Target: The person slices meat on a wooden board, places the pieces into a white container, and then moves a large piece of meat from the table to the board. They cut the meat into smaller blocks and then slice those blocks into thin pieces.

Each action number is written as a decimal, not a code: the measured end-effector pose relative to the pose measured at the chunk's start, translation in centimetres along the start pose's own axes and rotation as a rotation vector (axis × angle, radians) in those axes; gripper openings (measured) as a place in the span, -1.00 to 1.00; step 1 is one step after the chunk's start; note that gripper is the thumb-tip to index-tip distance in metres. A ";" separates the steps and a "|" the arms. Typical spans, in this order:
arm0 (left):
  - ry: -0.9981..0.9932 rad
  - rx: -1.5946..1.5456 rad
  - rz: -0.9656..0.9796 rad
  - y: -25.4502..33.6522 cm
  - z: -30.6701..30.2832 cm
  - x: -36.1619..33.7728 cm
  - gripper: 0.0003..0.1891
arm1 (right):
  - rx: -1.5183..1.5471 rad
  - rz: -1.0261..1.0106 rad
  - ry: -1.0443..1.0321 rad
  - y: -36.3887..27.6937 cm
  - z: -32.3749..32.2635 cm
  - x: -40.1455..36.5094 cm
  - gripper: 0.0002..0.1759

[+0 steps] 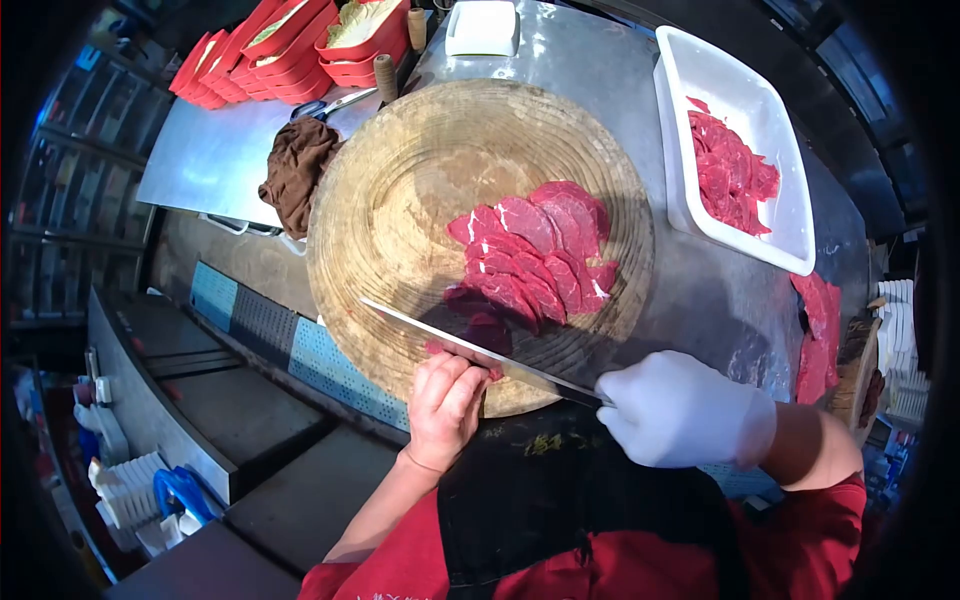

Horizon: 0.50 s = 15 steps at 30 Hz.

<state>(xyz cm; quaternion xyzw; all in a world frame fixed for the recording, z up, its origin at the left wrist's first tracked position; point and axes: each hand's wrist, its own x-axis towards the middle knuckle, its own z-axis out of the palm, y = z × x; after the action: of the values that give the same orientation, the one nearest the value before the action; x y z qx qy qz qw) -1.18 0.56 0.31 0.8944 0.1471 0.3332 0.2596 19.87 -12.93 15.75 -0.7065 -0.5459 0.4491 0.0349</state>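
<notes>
Right hand (pixel 685 410), gloved, is clenching tight around the handle of the knife (pixel 470 348); the bare left hand (pixel 445 400) is curling its fingers down onto a chunk of meat (pixel 480 325).
The chunk is lying at the near edge of the round chopping board (pixel 400 200), the blade is crossing it, and cut slices (pixel 540 255) are fanning out just beyond; a white tray (pixel 700 60) is standing to the right.

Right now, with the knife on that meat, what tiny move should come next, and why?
Probably a slow pull of the knife back toward the right hand, cutting one more thin slice. The blade lies across the chunk, which the left hand pins with curled fingers just beside the edge, and a fan of slices already lies on the board.
</notes>
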 end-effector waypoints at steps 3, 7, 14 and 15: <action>0.013 -0.014 0.008 -0.2 0.1 -0.3 -0.70 | -0.012 -0.009 0.001 0.4 -0.1 -1.3 -0.79; 0.017 -0.025 0.004 -0.3 0.1 -0.3 -0.70 | -0.015 0.013 -0.030 0.2 0.0 -0.5 -0.82; 0.035 -0.013 -0.024 0.1 0.1 -0.1 -0.74 | -0.041 -0.189 0.047 0.4 2.2 3.5 -0.73; 0.034 -0.009 -0.013 0.0 0.1 -0.2 -0.74 | -0.041 -0.190 0.051 0.2 1.8 3.1 -0.73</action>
<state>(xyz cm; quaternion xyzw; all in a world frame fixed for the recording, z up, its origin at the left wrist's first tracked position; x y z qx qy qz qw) -1.24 0.38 0.12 0.8864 0.1557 0.3475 0.2631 18.83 -11.33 12.73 -0.6634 -0.6183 0.4143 0.0769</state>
